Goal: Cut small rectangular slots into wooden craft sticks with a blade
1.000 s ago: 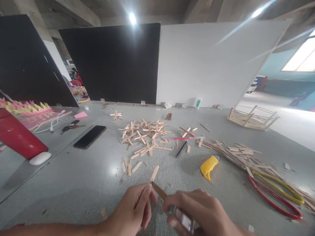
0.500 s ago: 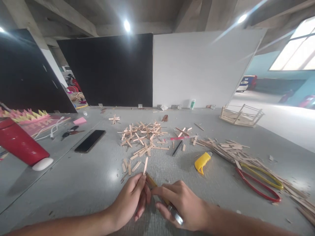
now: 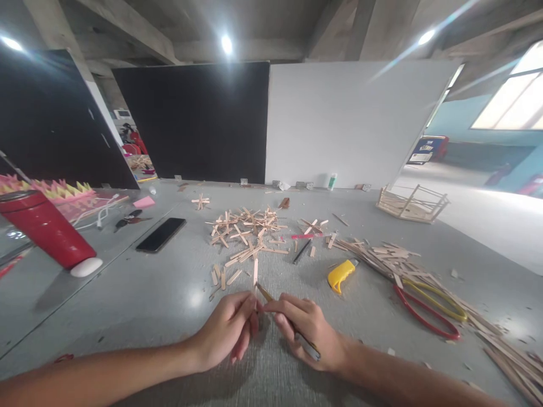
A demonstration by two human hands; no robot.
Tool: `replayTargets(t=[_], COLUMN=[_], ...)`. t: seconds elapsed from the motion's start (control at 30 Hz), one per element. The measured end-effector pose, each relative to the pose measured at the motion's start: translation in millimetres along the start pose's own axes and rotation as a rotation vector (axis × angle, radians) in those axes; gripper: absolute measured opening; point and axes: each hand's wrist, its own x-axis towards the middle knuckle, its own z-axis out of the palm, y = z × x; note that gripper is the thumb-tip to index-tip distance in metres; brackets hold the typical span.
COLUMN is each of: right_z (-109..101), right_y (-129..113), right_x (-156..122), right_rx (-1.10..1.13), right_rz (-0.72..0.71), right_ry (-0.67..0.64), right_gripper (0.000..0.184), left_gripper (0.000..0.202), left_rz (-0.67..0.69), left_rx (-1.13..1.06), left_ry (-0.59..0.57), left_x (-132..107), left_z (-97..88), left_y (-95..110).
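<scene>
Between thumb and fingertips, my left hand (image 3: 237,325) pinches the lower end of a wooden craft stick (image 3: 255,270), which points away from me. My right hand (image 3: 311,325) is closed round a slim, pointed craft knife (image 3: 265,293) with a yellowish front and a dark, silvery rear end. Its tip lies against or very near the side of the stick; contact is hard to tell. Just beyond my hands are short cut stick pieces (image 3: 223,280) and a loose heap of craft sticks (image 3: 250,226), several glued or laid into crosses.
A yellow cutter (image 3: 340,275), a dark pen (image 3: 302,251) and red-and-yellow-handled scissors (image 3: 428,316) lie to the right, by long wood strips (image 3: 390,257). A stick-built frame (image 3: 411,204) stands behind. Leftward are a phone (image 3: 162,235), keys (image 3: 129,219) and a tipped red bottle (image 3: 48,229).
The view has shifted slightly. The knife's tip has come up along the stick, away from me, and now sits against or close to its side. Both hands keep their grips.
</scene>
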Motion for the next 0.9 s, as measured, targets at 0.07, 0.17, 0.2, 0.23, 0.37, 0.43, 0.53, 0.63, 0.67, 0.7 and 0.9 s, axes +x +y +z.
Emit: replayTargets(t=[0.07, 0.17, 0.2, 0.23, 0.37, 0.43, 0.53, 0.63, 0.67, 0.7, 0.9], right_z=[2, 6, 7, 7, 9, 8, 7, 5, 5, 4, 0], right_y=[3, 7, 8, 9, 10, 11, 10, 8, 7, 6, 6], right_x=[-3, -7, -8, -9, -11, -11, -9, -4, -1, 1, 9], right_rx=[-0.003, -0.017, -0.023, -0.028, -0.013, 0.013, 0.067, 0.124, 0.138, 0.149, 0.203], right_rz=[-0.019, -0.059, -0.072, -0.083, -0.089, -0.071, -0.028, 0.039, 0.068, 0.100, 0.325], right_ry=[0.020, 0.025, 0.021, 0.016, 0.010, 0.011, 0.014, 0.022, 0.026, 0.031, 0.083], right_gripper=[0.031, 0.044, 0.045, 0.046, 0.046, 0.046, 0.050, 0.054, 0.054, 0.054, 0.058], left_gripper=[0.041, 0.058, 0.065, 0.066, 0.042, 0.039, 0.045, 0.052, 0.054, 0.056, 0.054], left_rz=[0.037, 0.182, 0.234, 0.277, 0.397, 0.431, 0.436, 0.443, 0.462, 0.490, 0.522], left_rx=[0.012, 0.106, 0.176, 0.262, 0.533, 0.576, 0.620, 0.732, 0.791, 0.855, 1.023], left_ry=[0.054, 0.233, 0.270, 0.281, 0.190, 0.143, 0.115, 0.068, 0.045, 0.021, -0.042], left_x=[-3, -7, -8, -8, -7, -5, -2, 4, 7, 9, 21], left_z=[-0.2, -1.5, -2.4, -3.4, -7.2, -7.5, -7.8, -12.9, -16.0, -19.5, -33.0], left_y=[0, 0, 0, 0, 1, -1, -4, -9, -9, -10, -7])
